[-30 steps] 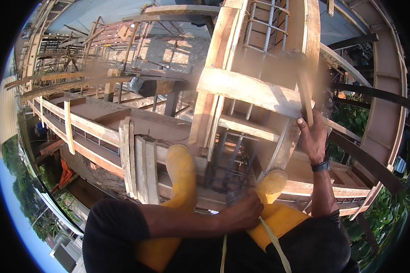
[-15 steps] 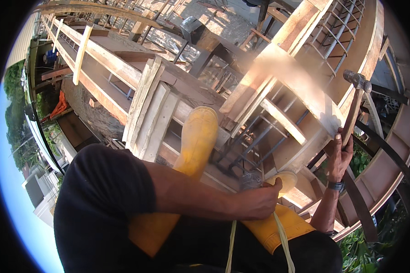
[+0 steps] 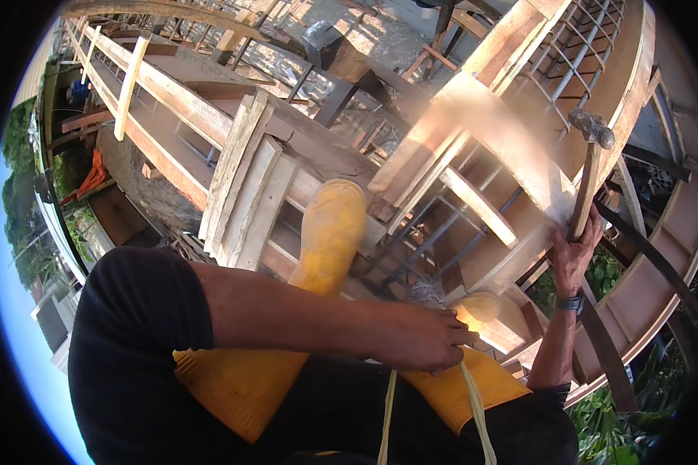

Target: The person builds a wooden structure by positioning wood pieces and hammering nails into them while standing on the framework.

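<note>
The left forearm [image 3: 302, 314] is laid across the front of the body, directed toward the right and slightly downward. The left hand [image 3: 426, 337] is turned with its back facing up; its fingers are curled, and their tips are partly hidden. The right forearm [image 3: 551, 349] is extended forward at the right side, bare below the elbow. The right wrist [image 3: 570, 304] is aligned nearly straight with it. The right hand [image 3: 574, 252] is closed in a grip, well apart from the left.

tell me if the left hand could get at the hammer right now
Probably, with a stretch: the upper part of the hammer looks uncovered, though the right hand grips its lower end.
</note>
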Available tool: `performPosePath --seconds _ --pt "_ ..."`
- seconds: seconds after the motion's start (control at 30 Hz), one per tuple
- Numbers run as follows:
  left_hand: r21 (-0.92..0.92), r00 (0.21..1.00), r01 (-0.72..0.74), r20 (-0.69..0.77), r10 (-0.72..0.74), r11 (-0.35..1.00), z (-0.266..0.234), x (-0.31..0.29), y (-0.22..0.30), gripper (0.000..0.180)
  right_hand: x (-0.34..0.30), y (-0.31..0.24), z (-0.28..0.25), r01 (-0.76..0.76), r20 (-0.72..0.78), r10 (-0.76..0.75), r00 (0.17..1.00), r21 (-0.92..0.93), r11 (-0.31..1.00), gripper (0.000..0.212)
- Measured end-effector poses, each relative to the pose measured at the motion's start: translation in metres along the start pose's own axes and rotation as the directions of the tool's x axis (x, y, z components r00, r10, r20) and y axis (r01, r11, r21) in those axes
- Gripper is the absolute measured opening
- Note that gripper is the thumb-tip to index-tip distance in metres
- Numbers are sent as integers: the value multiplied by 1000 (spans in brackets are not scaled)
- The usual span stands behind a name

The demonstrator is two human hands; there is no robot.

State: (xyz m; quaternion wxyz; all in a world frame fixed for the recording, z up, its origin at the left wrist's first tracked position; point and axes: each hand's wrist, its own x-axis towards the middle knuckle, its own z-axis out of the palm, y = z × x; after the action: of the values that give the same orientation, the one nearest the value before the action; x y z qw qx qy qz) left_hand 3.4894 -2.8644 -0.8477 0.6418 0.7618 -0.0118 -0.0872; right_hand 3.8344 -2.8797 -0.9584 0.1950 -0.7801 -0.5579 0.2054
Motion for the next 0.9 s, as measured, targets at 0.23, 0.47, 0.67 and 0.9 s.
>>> performPosePath --seconds 0.23,0.47,0.67,0.9 --pt "-456 963 88 -187 -192 886 -6 -3 17 20 12 -1 3 145 68 -141 988 -50 988 77" --pt "-438 831 -65 -521 -194 897 -2 1 30 15 -1 -7 -10 182 57 -179 982 -48 982 67" --pt "-431 829 -64 -525 -193 900 3 7 28 16 -65 -44 -30 22 115 -38 993 143 990 76" --pt "-479 881 -10 -419 -219 878 4 8 29 16 -117 -44 -5 85 208 -78 975 -23 996 54"
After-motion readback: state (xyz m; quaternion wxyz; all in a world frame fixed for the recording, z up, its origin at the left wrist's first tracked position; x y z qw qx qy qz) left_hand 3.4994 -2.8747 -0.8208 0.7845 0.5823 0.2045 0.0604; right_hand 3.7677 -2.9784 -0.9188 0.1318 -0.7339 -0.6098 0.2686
